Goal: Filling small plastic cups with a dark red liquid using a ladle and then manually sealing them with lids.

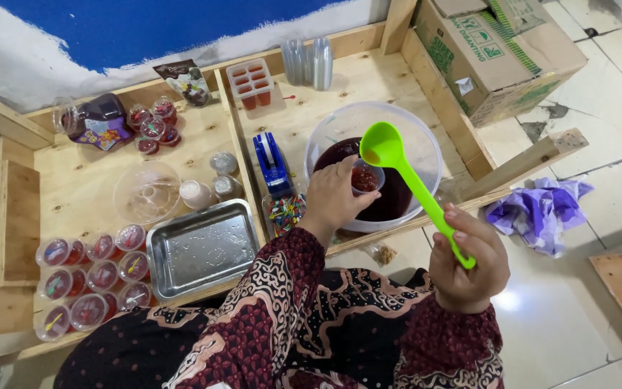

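My left hand (334, 196) holds a small clear plastic cup (366, 176) with red liquid over a large clear bowl (426, 140) of dark red liquid. My right hand (467, 261) grips the handle of a bright green ladle (397, 164), whose scoop hangs just above the cup and bowl. Both arms wear dark patterned sleeves.
A metal tray (203, 248) lies left of my arm, with several sealed red cups (88, 277) beside it. A blue tape dispenser (273, 164), an empty clear bowl (145, 191), a dark syrup bottle (95, 121), stacked empty cups (309, 63) and a cardboard box (494, 50) surround the wooden table.
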